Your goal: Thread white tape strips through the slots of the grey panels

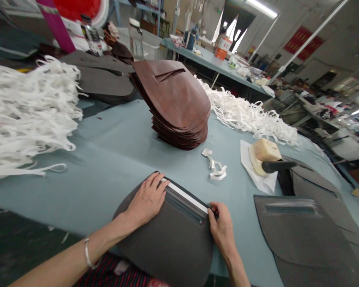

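In front of me lies a dark grey, curved leather panel with a zipper set near its straight far edge. A white tape strip runs along that edge, beside the zipper. My left hand rests flat on the panel's far left corner, fingers stretched over the strip's left end. At the strip's right end, my right hand pinches the strip and panel edge between thumb and fingers. Short white tape scraps lie just beyond the panel.
A stack of brown leather panels stands beyond my hands. White tape heaps lie at left and far right. To the right are a glue pot with a dark-handled brush on white paper, and more grey panels.
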The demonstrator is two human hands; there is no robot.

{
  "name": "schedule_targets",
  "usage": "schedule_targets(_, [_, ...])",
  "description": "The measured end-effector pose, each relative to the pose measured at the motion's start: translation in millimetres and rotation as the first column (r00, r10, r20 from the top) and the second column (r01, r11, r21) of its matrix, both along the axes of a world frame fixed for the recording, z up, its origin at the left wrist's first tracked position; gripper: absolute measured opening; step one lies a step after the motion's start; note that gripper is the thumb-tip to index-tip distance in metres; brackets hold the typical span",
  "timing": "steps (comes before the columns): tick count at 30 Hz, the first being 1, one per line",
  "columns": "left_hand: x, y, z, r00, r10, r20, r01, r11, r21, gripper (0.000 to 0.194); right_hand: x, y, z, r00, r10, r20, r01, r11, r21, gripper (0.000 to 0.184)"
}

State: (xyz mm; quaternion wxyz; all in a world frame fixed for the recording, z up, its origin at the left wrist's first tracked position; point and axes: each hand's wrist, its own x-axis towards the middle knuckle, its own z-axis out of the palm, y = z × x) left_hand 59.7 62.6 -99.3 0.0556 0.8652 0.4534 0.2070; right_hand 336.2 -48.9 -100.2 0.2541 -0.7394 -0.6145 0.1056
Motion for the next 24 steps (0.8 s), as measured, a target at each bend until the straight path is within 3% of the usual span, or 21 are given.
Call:
schedule_targets(5, [-2.7, 0.3, -2.3, 1.000, 0.015, -0.014, -0.015, 1.000, -0.001, 0.033, 15.3, -7.0, 13.0, 0.999, -0.043, -0.010, 0.043, 0.998, 0.040, 0.015])
schedule_targets(8, [4.2, -2.1, 1.4, 1.000, -0.003, 0.011, 0.003, 1.000, -0.006, 0.033, 12.5, -12.0, 18.9, 0.996, 0.060, 0.059, -0.065, 0.994, 0.082, 0.014])
schedule_targets(11, [28.6, -12.9, 12.5, 0.987, -0.154, 0.049, 0.156, 0.987, -0.043, 0.032, 2.2, -9.9, 20.2, 0.957, 0.194, 0.217, -0.209, 0.977, 0.046, 0.017])
schedule_targets(15, [76.5, -39.8, 21.1, 0.912, -0.397, 0.103, 0.406, 0.910, -0.086, 0.028, -5.2, -2.4, 24.1, 0.855, 0.284, 0.433, -0.269, 0.958, -0.097, 0.020])
schedule_targets(18, [99.6, -56.5, 13.5, 0.918, -0.376, 0.124, 0.389, 0.916, -0.103, 0.028, -7.1, 0.6, 29.1, 0.761, 0.363, 0.538, -0.312, 0.931, -0.187, 0.020])
schedule_targets(21, [103.4, -63.8, 1.3, 0.926, -0.351, 0.141, 0.366, 0.925, -0.100, 0.032, -9.4, 3.1, 30.1, 0.685, 0.398, 0.610, -0.332, 0.916, -0.224, 0.021])
schedule_targets(24, [98.8, -64.8, -5.3, 0.932, -0.313, 0.181, 0.333, 0.938, -0.091, 0.034, -9.1, 10.9, 28.2, 0.682, 0.381, 0.625, -0.327, 0.922, -0.206, 0.024])
